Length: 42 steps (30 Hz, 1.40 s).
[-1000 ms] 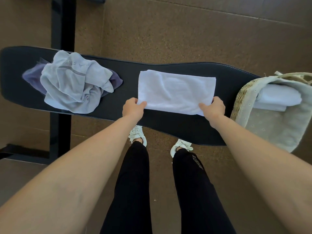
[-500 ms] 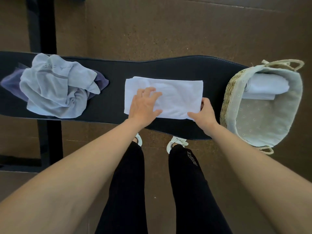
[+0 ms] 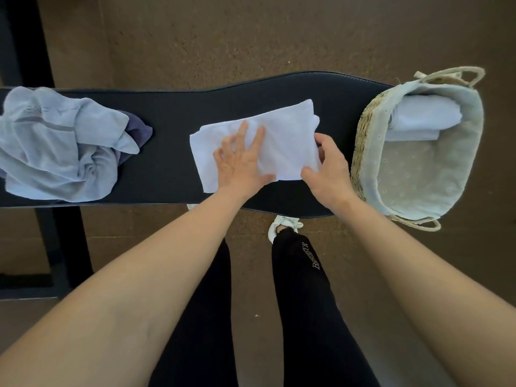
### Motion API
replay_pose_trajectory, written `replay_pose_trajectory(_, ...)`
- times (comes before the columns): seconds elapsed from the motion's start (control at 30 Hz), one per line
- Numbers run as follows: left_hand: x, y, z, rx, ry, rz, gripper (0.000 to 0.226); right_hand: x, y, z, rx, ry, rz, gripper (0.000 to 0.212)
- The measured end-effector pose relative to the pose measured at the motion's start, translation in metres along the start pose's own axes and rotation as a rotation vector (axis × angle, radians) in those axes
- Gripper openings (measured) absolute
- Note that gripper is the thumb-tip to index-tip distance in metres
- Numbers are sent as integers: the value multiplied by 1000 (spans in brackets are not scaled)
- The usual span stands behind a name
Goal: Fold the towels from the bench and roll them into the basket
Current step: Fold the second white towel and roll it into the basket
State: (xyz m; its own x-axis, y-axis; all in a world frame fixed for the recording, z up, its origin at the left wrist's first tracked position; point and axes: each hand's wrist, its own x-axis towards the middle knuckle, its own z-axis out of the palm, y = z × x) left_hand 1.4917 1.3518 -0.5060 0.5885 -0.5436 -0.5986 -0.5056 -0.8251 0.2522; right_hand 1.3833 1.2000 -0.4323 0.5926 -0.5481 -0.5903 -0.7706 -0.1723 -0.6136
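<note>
Far left of counter [image 3: 173,113]: light-blue towel [image 3: 55,146] in a crumpled heap, with a purple towel [image 3: 138,128] poking out from under its right side. Both are unfolded.

Mid-counter: white towel [image 3: 284,135], folded to a rough rectangle, lying skewed with its right end further back. It is well apart from the heap.

Left hand [image 3: 240,160]: palm down on the white towel's left half, fingers straight and spread, pressing it flat.

Right hand [image 3: 329,169]: at the towel's right edge, thumb on top and fingers curled round the edge, pinching it.

Right end of counter: woven basket [image 3: 363,141] with a pale cloth liner, just beside the right hand. One rolled towel [image 3: 427,113], white, lies against its far wall.

Below the counter: brown floor [image 3: 251,37], one white shoe [image 3: 284,223].
</note>
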Motion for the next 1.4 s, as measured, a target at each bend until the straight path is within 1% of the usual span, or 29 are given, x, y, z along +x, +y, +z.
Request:
replay_pose_trajectory(0.1,-2,-14,-10,-153,30,42,104,-8,-13,13,15,19,-61,58)
replay_pose_trajectory(0.17,-7,-33,-18,-221,143,53,91,-12,-19,23,25,16,-84,59)
replay_pose_trajectory(0.23,-15,-57,-24,-239,281,-3,74,-14,-25,34,20,-2,-92,61)
replay_pose_trajectory(0.27,-20,-68,-27,-266,313,-48,68,-15,-28,39,20,-17,-88,62)
replay_pose_trajectory(0.3,-23,-80,-29,-308,306,-94,63,-15,-32,45,21,-30,-84,63)
replay_pose_trajectory(0.33,-26,-90,-30,-373,264,-137,59,-16,-35,51,18,-41,-81,64)
replay_pose_trajectory(0.43,-28,-111,-28,-739,79,-267,52,-16,-43,73,1,-61,-81,66)
replay_pose_trajectory(0.5,-28,-119,-27,-919,11,-314,52,-15,-49,90,-20,-76,-85,65)
replay_pose_trajectory(0.63,-27,-122,-32,-1101,-85,-312,58,-16,-59,125,-83,-124,-122,61)
replay_pose_trajectory(0.73,-29,-124,-40,-1213,-150,-305,55,-18,-63,149,-149,-152,-170,58)
replay_pose_trajectory(0.8,-28,-125,-44,-1253,-169,-340,50,-17,-63,160,-184,-205,-170,59)
replay_pose_trajectory(0.83,-27,-126,-46,-1244,-161,-354,48,-16,-61,164,-191,-249,-157,62)
replay_pose_trajectory(0.87,-26,-127,-47,-1205,-118,-355,44,-16,-60,165,-192,-288,-149,65)
replay_pose_trajectory(0.93,-24,-131,-47,-1006,87,-321,32,-16,-55,164,-168,-315,-148,65)
replay_pose_trajectory(0.97,-25,-132,-46,-874,204,-287,25,-16,-54,162,-143,-295,-150,63)
replay_pose_trajectory(1.03,-27,-130,-46,-661,375,-145,16,-15,-49,153,-138,-191,-174,57)
replay_pose_trajectory(1.1,-28,-124,-47,-504,459,78,14,-13,-41,140,-226,-27,-232,55)
replay_pose_trajectory(1.13,-28,-120,-45,-445,479,195,15,-12,-35,134,-294,41,-260,58)
replay_pose_trajectory(1.2,-27,-112,-41,-343,462,418,22,-7,-22,122,-428,91,-267,70)
replay_pose_trajectory(1.23,-27,-108,-37,-282,410,497,29,-3,-16,118,-479,78,-245,76)
replay_pose_trajectory(1.27,-26,-104,-33,-211,330,540,37,0,-12,113,-509,46,-213,81)
replay_pose_trajectory(1.33,-23,-97,-27,-77,187,513,54,7,-8,107,-492,-52,-160,88)
replay_pose_trajectory(1.4,-17,-95,-23,24,133,433,69,13,-8,105,-437,-124,-132,91)
